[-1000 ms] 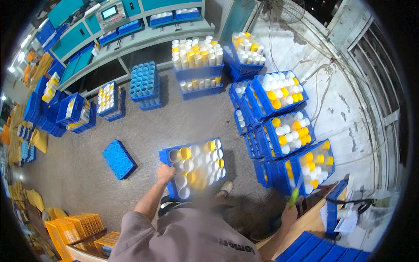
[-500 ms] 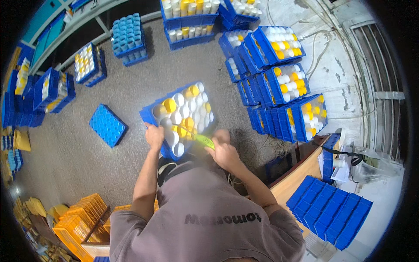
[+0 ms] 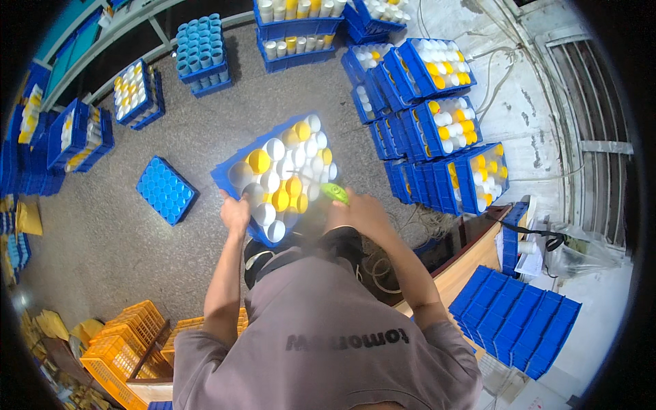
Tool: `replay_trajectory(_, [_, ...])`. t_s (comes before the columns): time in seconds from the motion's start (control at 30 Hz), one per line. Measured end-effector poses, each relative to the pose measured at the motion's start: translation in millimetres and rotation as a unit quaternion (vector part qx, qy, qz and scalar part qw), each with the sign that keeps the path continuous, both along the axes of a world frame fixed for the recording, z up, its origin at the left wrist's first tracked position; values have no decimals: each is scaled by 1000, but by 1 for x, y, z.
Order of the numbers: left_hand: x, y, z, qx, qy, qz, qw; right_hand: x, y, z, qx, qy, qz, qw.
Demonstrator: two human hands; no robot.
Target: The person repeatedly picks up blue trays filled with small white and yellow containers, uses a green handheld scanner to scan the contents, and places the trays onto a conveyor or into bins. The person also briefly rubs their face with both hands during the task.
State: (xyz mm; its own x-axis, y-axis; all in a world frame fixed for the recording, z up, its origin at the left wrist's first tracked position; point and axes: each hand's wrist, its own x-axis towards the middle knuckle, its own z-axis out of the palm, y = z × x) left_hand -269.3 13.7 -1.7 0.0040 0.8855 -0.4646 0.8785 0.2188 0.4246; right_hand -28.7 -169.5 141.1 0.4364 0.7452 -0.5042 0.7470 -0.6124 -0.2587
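A blue crate (image 3: 224, 179) stands tilted in front of me, packed with white cups (image 3: 275, 149) and yellow cups (image 3: 258, 162), their round open mouths facing up. My left hand (image 3: 236, 212) is closed on the crate's left edge. In my right hand (image 3: 361, 216), at the crate's right side, is a bright green-handled tool (image 3: 335, 193). A thin shaft seems to point from it over the cups; its tip is blurred, so the exact kind cannot be told. My right fingers are wrapped round the handle and partly hidden.
A light-blue tray of round cells (image 3: 166, 190) lies on the floor to the left. Stacked blue crates (image 3: 418, 130) of cups line the right wall. Empty-looking blue crates (image 3: 516, 318) rest at lower right, orange baskets (image 3: 123, 348) at lower left. Cables (image 3: 376, 270) coil by my right leg.
My right hand and the green-handled tool have moved slightly right and up, away from the middle of the cups. The left hand keeps its hold on the crate, shifted a little left.
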Motion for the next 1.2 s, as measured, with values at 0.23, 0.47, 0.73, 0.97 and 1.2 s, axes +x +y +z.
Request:
replay_trajectory(0.23, [-23, -7, -3, -16, -104, 2, 994, 61, -9, 2, 31, -90, -32, 995])
replay_trajectory(0.47, [-23, -19, 4, -13, -173, 9, 985, 125, 2, 16, 29, -51, -119, 991])
replay_trajectory(0.73, [-4, -34, 20, 33, -179, -3, 983, 123, -14, 44, 42, -15, -87, 995])
replay_trajectory(0.97, [20, -56, 25, 47, -127, -31, 990, 121, -39, 49, 18, 28, -66, 997])
replay_trajectory(1.2, [35, -81, 32, 53, -21, -33, 998, 103, -60, 46, 40, 71, -31, 996])
